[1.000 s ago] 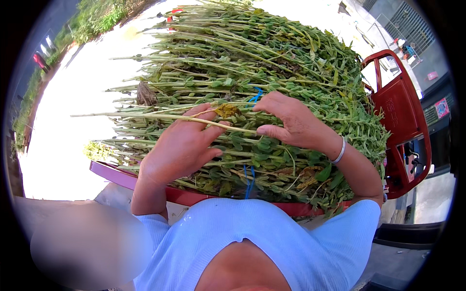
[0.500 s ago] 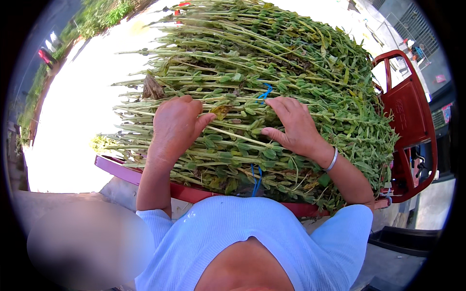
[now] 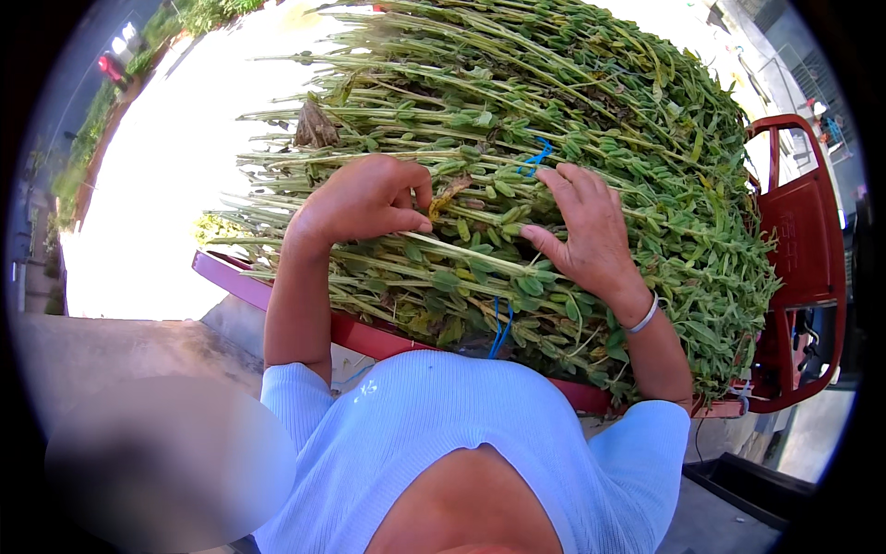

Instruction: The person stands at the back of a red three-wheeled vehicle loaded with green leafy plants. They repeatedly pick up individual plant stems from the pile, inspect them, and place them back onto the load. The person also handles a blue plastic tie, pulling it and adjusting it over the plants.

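A broad heap of cut green stalks with pods (image 3: 498, 263), looking like sesame, lies in front of me, stem ends to the left and leafy tops to the right. My left hand (image 3: 369, 198) is curled down over the stems, thumb and fingers close together around some of them; its fingertips are partly hidden. Beside them hangs a withered yellow leaf (image 3: 449, 196). My right hand (image 3: 591, 235) rests on the podded part, thumb and fingers apart. Just above its fingers is a blue string tie (image 3: 537, 157). Another blue string (image 3: 500, 328) shows near my chest.
The heap lies on a red vehicle bed, whose near rail (image 3: 374, 338) runs just in front of me. A red metal frame (image 3: 803, 235) stands at its right end. A large dry brown leaf (image 3: 316, 126) lies among the stems. Bright ground (image 3: 152, 208) extends at the left.
My left hand has shifted right along the stalks, its fingers now bent down near the yellow leaf. My right hand stays on the podded part. The whole view has shifted slightly.
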The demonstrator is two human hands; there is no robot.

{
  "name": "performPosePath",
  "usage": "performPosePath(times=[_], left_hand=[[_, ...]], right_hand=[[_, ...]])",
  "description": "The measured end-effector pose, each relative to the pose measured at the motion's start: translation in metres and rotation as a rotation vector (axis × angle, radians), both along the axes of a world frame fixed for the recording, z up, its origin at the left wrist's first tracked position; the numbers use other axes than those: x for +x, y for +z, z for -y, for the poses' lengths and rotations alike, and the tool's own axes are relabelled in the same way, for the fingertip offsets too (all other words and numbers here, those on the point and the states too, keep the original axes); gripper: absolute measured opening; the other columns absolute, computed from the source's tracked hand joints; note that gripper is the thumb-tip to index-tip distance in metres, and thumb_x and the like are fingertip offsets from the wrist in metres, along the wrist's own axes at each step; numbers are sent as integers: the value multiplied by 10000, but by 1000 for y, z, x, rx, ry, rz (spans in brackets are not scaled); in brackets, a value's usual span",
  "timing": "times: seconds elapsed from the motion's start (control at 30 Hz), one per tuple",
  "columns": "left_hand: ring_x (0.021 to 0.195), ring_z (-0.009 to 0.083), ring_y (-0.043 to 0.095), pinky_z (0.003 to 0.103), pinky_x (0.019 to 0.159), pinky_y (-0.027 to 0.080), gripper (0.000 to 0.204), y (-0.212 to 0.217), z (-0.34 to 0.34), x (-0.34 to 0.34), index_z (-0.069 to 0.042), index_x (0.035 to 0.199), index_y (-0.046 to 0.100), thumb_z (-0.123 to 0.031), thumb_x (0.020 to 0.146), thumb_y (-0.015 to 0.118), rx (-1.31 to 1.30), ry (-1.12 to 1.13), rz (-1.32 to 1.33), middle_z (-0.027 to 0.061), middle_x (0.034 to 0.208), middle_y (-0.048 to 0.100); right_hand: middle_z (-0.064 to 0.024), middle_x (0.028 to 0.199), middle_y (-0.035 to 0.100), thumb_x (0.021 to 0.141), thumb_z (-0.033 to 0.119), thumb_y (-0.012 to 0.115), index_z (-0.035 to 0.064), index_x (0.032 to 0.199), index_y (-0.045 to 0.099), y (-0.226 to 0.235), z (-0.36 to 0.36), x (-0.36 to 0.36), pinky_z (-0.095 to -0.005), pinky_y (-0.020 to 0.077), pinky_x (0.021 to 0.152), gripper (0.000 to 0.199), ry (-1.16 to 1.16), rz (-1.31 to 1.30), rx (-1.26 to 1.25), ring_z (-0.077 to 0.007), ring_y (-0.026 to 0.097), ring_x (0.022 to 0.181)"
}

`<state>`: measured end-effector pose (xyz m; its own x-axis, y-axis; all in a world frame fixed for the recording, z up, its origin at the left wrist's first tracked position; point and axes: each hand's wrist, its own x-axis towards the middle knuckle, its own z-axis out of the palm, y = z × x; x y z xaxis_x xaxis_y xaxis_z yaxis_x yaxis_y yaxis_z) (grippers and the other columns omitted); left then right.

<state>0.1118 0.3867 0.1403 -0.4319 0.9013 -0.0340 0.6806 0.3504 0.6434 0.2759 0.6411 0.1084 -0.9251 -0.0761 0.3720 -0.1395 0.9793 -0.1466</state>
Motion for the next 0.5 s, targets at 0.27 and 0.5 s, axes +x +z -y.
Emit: performPosePath(times=[0.27,0.5], left_hand=[[489,124,531,275,487,393,164,-15,-16,11,-24,821,612,-99,750,740,13,72,-117,39,591,623],[492,30,431,193,444,329,37,6,4,1,-27,962,532,-54,950,510,769,552,208,36,727,612]], right_hand=[[-166,1243,519,805,495,666,67,1299,508,1,1,0,-451,376,940,672,2,10,-38,-343,484,1150],[-182,1238,516,793,508,670,49,1290,507,-1,0,1,-461,380,940,696,0,-3,-14,-343,482,1147]])
